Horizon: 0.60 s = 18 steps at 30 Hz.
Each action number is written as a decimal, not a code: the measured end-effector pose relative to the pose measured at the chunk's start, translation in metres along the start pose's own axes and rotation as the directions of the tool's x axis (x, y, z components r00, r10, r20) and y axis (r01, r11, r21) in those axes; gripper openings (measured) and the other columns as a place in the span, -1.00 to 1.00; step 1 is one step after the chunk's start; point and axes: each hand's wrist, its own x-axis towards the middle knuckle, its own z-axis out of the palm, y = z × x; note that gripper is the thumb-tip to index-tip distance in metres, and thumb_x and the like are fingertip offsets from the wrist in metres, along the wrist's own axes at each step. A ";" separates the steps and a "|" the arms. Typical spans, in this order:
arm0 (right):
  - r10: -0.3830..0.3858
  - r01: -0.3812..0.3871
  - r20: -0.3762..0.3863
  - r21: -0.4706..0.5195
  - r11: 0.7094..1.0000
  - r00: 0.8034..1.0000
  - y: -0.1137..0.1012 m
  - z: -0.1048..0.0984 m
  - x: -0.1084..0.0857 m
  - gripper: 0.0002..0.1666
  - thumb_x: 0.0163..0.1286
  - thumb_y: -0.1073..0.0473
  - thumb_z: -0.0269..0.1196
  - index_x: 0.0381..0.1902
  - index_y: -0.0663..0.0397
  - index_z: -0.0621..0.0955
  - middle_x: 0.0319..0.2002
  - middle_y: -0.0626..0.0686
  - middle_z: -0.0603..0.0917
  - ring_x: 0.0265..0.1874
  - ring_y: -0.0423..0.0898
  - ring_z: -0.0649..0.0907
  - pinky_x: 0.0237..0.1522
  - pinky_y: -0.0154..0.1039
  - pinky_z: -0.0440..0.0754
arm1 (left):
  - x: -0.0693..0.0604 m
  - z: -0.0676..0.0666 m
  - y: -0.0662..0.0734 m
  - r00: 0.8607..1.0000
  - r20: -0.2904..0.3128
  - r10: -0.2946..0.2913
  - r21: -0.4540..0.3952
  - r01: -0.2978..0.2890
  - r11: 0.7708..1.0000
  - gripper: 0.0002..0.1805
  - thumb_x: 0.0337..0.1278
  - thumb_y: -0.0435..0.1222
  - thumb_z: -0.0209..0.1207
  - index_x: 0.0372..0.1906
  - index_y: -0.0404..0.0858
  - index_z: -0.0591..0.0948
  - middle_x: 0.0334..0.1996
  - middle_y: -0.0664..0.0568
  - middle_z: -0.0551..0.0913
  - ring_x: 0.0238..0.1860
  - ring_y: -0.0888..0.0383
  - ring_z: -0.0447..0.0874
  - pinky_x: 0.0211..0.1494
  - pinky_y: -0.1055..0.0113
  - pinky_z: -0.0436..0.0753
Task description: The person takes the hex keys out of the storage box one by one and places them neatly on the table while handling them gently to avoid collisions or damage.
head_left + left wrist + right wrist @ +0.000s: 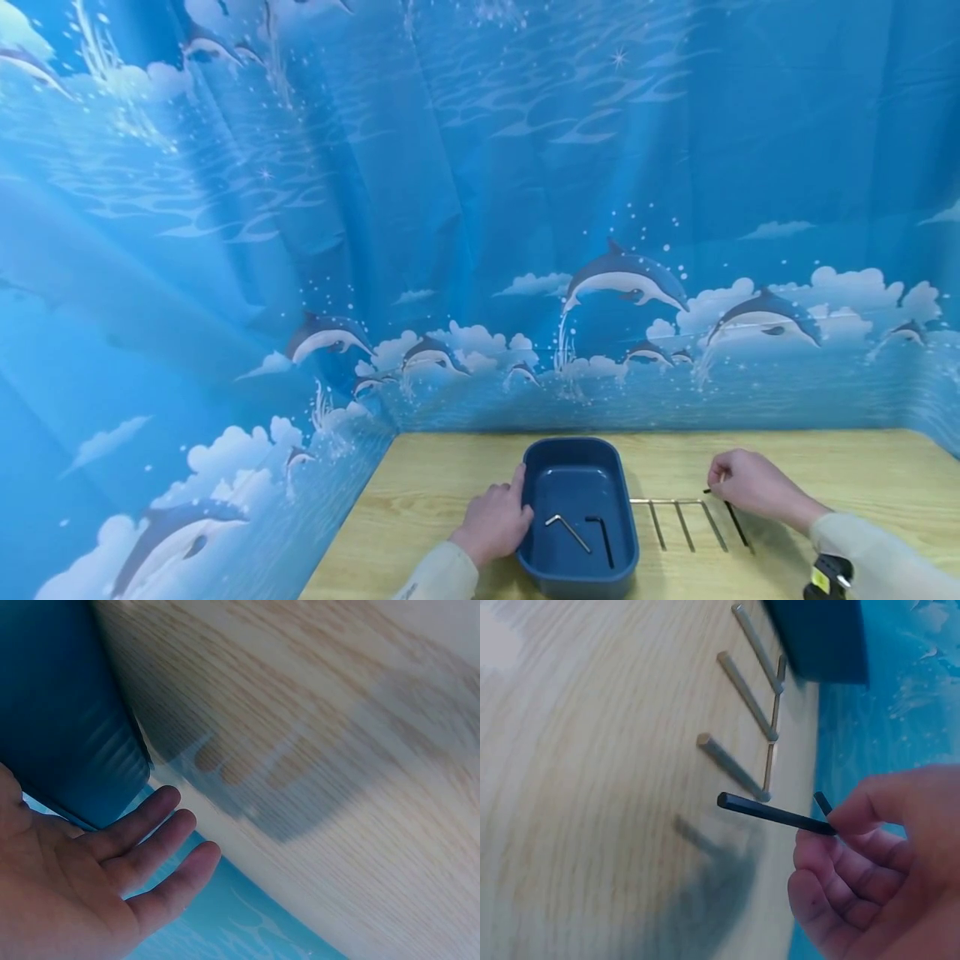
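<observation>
My left hand (495,518) rests against the left side of a dark blue bin (573,487), one finger extended along its rim. In the left wrist view three fingers of that hand (97,877) are loosely spread beside the bin wall (67,712). A silver hex key (573,533) and a black hex key (606,542) lie inside the bin. With thumb and fingertips, my right hand (757,483) pinches another black hex key (772,812) near its bend, raised above its shadow on the table. Three silver hex keys (735,766) lie in a row between bin and right hand.
The light wood table (442,458) carries everything. A blue dolphin-print curtain (480,250) hangs behind it and along the left side. On the right wrist sits a black device with a yellow label (825,577).
</observation>
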 end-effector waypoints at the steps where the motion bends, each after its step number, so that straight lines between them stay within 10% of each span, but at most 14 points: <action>1: 0.007 -0.007 0.003 0.003 1.000 1.000 0.002 0.001 0.000 -0.92 0.24 0.31 0.22 -0.42 0.09 0.65 -0.53 -0.05 0.57 -0.56 -0.12 0.46 -0.46 -0.20 0.41 | 0.000 0.000 0.000 1.000 0.001 -0.001 0.001 0.001 1.000 -0.32 0.39 -0.08 0.04 0.53 -0.18 0.24 0.02 -0.16 0.69 0.02 -0.09 0.67 -0.07 -0.10 0.64; 18: 0.073 -0.073 0.000 -0.002 0.997 0.997 0.028 0.018 0.001 -0.89 0.25 0.31 0.23 -0.47 0.08 0.60 -0.67 -0.03 0.52 -0.65 -0.12 0.49 -0.54 -0.25 0.42 | 0.001 0.002 -0.003 1.000 0.002 0.013 -0.003 -0.013 1.000 -0.31 0.39 -0.08 0.05 0.53 -0.21 0.25 0.00 -0.16 0.70 0.00 -0.08 0.68 -0.07 -0.06 0.65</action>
